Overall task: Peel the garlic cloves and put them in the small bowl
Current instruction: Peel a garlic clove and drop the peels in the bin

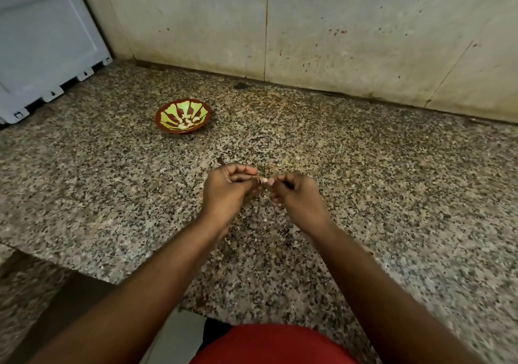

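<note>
Head cam looks down at a speckled granite bench with both hands out over its middle, a bit toward the near edge. The left hand and the right hand are curled in toward each other, fingertips almost meeting, and together they pinch a small pale garlic clove between them. The clove is tiny in the shot, so I can't tell how much skin is on it, only that it's a pinkish-white bit with a thin brownish edge on the left side. Both hands are held above the bench, not resting on it.

The small round bowl, reddish-brown with a lime-green petal pattern inside, sits further back toward the far left part of the bench, well apart from the hands. There are some pale peeled cloves lying in the bottom of it.

A grey plastic crate stands at the far left corner, and a stained grey wall runs along the far edge. Red clothing shows at the bottom of the shot.
</note>
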